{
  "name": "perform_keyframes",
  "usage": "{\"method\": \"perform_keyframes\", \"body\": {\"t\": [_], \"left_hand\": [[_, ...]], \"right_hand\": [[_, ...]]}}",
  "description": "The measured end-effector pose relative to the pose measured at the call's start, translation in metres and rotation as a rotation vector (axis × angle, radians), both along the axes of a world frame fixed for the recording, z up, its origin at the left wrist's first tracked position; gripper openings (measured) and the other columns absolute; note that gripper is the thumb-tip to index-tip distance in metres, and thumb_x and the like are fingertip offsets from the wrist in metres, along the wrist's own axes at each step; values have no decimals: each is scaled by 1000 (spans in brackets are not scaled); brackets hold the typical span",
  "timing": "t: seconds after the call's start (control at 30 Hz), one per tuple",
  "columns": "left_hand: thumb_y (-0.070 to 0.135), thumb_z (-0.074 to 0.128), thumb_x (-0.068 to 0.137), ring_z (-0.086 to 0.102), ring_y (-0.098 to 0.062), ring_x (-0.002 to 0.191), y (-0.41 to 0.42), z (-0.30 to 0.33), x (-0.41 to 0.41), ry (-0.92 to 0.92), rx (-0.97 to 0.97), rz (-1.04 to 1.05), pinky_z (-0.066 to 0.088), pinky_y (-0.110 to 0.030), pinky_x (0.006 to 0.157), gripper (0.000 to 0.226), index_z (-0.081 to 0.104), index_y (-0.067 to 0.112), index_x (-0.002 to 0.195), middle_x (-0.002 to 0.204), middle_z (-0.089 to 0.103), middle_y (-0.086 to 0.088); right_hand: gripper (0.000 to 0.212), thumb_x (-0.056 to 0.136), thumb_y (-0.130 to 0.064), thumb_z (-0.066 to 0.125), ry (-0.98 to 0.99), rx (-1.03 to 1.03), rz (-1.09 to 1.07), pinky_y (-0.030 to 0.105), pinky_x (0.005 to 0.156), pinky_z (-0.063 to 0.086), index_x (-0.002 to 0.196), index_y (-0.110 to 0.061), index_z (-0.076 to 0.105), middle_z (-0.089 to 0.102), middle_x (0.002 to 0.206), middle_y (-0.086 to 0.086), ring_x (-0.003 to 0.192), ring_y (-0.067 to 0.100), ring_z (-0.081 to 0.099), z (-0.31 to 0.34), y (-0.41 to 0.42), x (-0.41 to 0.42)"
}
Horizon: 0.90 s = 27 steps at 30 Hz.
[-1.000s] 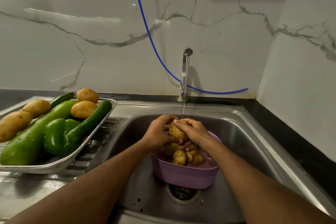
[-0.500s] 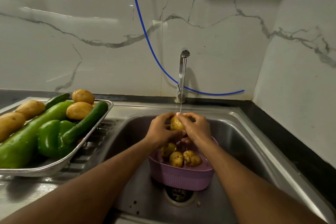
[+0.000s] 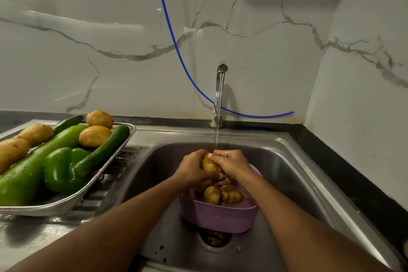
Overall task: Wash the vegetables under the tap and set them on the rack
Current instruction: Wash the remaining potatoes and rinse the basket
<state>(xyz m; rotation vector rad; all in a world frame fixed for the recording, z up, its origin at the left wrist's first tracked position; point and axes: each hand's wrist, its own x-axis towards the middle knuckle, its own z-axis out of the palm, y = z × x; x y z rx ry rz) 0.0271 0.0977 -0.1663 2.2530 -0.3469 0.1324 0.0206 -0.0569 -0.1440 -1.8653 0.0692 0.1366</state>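
Both hands grip one wet potato (image 3: 209, 164) under the thin stream from the tap (image 3: 219, 86). My left hand (image 3: 192, 168) wraps it from the left, my right hand (image 3: 231, 164) from the right. Directly below sits a purple basket (image 3: 218, 216) in the sink (image 3: 287, 174), holding several more potatoes (image 3: 212, 194). On the drainboard to the left stands a metal tray rack (image 3: 72, 197) with potatoes (image 3: 95, 136), a cucumber (image 3: 103, 150), a green bell pepper (image 3: 59, 170) and a long green gourd (image 3: 31, 172).
A blue hose (image 3: 174, 40) hangs down the marble wall and runs behind the tap. The sink drain (image 3: 215, 238) lies just in front of the basket. A black counter strip (image 3: 344, 172) borders the sink on the right.
Both hands stay on the potato under the stream, having lifted it slightly above the basket and turned it between them. The view shifted a little.
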Motion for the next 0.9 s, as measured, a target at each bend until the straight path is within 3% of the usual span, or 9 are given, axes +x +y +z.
{"method": "perform_keyframes", "body": {"t": [0.13,0.27,0.47,0.67,0.73,0.9], "left_hand": [[39,91,70,65,-11,105,-2,4,-1,-102,-24,-25,58,-35,92,70,59,26,131,112,67,10],[26,95,66,63,-11,110,2,8,-1,-134,-147,12,59,-37,93,78,58,26,135,119,64,9],[26,97,64,62,-15,115,9,8,0,-50,-190,12,58,-37,96,80,60,25,135,121,64,8],[38,94,66,61,-14,115,-6,6,-1,-73,-98,-10,57,-40,99,87,53,27,143,127,64,6],[38,94,66,61,-13,116,-10,5,-2,-94,-88,-20,57,-41,99,89,52,30,144,127,64,7],[18,96,63,62,-13,112,-4,6,0,-143,-184,15,60,-40,92,78,57,33,128,120,62,10]], "right_hand": [[42,88,-54,74,-30,1,-120,45,67,66,115,-22,75,75,97,6,83,28,76,4,6,-2],[41,93,-46,71,-38,122,-85,39,69,65,129,-26,68,70,114,8,98,30,71,14,6,-2],[36,101,-32,63,93,251,18,35,58,63,136,-20,63,66,122,18,96,37,71,20,0,-5],[43,92,-60,65,-3,-12,-205,34,59,64,110,-21,68,72,94,8,77,26,75,11,2,-2],[45,92,-63,62,-25,-69,-247,32,59,64,110,-22,67,72,90,5,72,22,74,11,1,-1],[40,96,-49,65,108,234,-106,39,70,64,121,-18,61,71,105,16,88,32,73,20,-2,-2]]}}
